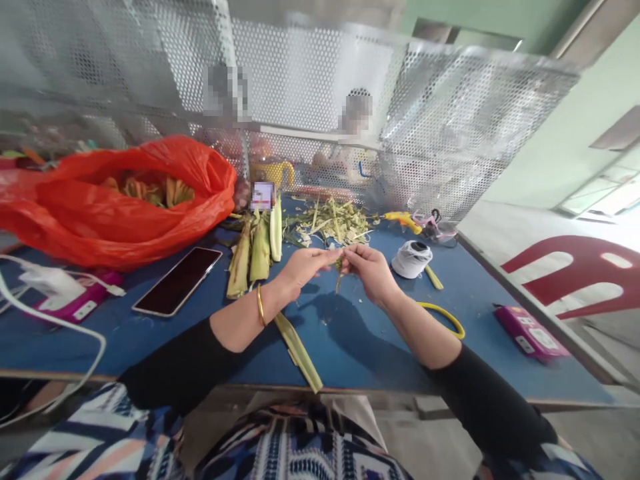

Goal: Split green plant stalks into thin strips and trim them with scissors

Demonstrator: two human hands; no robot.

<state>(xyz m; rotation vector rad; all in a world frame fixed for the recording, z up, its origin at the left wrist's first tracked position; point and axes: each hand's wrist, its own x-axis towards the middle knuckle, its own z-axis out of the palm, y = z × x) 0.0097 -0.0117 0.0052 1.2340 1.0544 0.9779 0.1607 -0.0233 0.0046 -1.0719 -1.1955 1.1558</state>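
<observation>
My left hand (303,267) and my right hand (369,268) meet above the blue table (350,347), each pinching an end of a thin green leaf strip (339,270) that hangs down between them. A gold bangle sits on my left wrist. Rolled green leaf stalks (255,250) lie just left of my left hand. A heap of leaf scraps (333,223) lies beyond the hands. A white spool of thread (411,259) stands right of my right hand.
An orange plastic bag (115,200) of leaves fills the back left. A black phone (177,280), a pink power bank (80,303) with white cable, a long leaf strip (299,350), yellow-handled scissors (443,313), a pink box (530,333) lie about. Perforated metal screen (450,120) behind.
</observation>
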